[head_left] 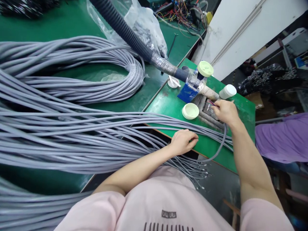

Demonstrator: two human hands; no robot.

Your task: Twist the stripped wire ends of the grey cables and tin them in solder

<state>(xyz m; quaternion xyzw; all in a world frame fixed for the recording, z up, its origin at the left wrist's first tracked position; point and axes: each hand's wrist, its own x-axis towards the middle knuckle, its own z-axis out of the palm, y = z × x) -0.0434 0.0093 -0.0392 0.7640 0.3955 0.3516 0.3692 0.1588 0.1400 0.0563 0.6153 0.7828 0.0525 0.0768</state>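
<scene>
My right hand (225, 111) pinches the end of a grey cable (222, 142), with thin dark and reddish wires showing at the fingertips. Those wires hang over a grey metal pot with a shiny rectangular surface (211, 110), which looks like a solder pot. From this hand the cable curves down and back left along the board's front edge. My left hand (184, 141) lies by that edge, beside a bundle of grey cables (166, 119). Its fingers are curled towards the thumb; whatever may be under them is hidden.
A ribbed hose (125, 30) ends above the pot, by a blue block (187, 93). Around it stand a pale open tub (190, 111), a white jar (227, 91) and a green-lidded container (205, 68). Coiled grey cables (115, 86) cover the left. A person in purple (282, 138) is at right.
</scene>
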